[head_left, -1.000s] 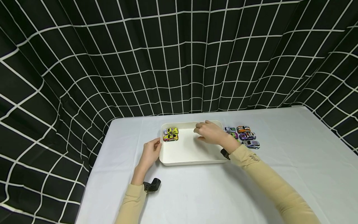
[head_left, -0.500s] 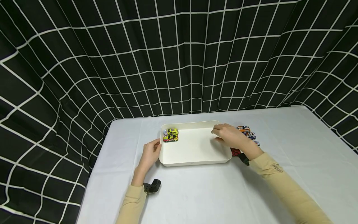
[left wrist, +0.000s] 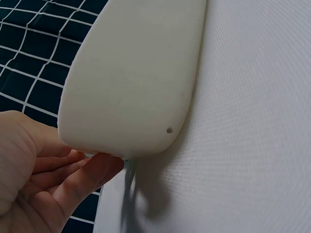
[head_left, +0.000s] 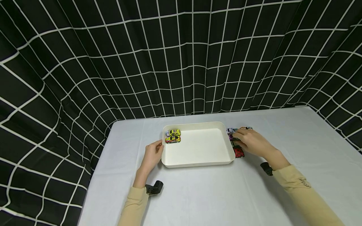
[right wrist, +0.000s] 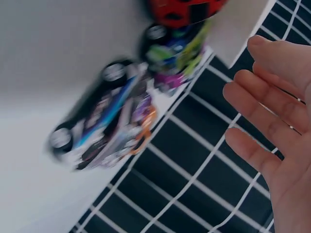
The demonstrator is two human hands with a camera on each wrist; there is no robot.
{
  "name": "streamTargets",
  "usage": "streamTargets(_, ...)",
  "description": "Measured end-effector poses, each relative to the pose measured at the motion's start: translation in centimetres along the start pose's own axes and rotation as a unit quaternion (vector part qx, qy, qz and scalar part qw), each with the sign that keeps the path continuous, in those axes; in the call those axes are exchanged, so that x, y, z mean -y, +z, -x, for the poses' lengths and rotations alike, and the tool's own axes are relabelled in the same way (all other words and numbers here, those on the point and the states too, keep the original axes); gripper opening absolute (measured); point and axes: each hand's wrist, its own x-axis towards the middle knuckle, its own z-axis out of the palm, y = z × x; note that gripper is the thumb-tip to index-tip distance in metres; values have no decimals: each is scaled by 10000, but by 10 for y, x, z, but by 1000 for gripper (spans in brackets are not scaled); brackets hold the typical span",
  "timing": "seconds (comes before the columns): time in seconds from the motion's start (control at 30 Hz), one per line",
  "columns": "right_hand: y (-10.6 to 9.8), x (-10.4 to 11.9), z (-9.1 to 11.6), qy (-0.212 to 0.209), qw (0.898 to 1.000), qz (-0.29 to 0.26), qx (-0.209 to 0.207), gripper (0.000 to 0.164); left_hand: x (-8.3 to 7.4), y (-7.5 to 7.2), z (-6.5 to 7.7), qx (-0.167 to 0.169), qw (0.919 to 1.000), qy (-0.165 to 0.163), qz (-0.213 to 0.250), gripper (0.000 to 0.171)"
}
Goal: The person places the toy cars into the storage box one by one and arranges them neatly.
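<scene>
A white rectangular tray (head_left: 199,146) lies on the table, with two toy cars at its left end: a yellow one (head_left: 173,132) and a red-and-yellow one (head_left: 172,139). At that end, my left hand (head_left: 152,153) grips the tray's edge; the left wrist view shows thumb and fingers against its end wall. Over the toy cars beside the tray's right wall hovers my right hand (head_left: 253,141). Its fingers (right wrist: 248,94) are spread and hold nothing. A red toy car (head_left: 239,152) shows under it, and a striped silver car (right wrist: 104,114) appears blurred in the right wrist view.
Several more toy cars lie right of the tray, partly hidden by the right hand, among them a green-and-purple one (right wrist: 175,58). A white cloth (head_left: 198,194) covers the table. Behind it hangs a black curtain with a white grid (head_left: 186,62).
My right hand has moved right, from over the tray's inside to the cars outside its right wall. My left hand and the two cars in the tray stay put.
</scene>
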Motion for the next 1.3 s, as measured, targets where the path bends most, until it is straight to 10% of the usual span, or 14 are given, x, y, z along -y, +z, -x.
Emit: streamTargets(1.3,0,-41,60,1099,9908,-247,754,32,2,0,1,-19,10000,48,-55,29)
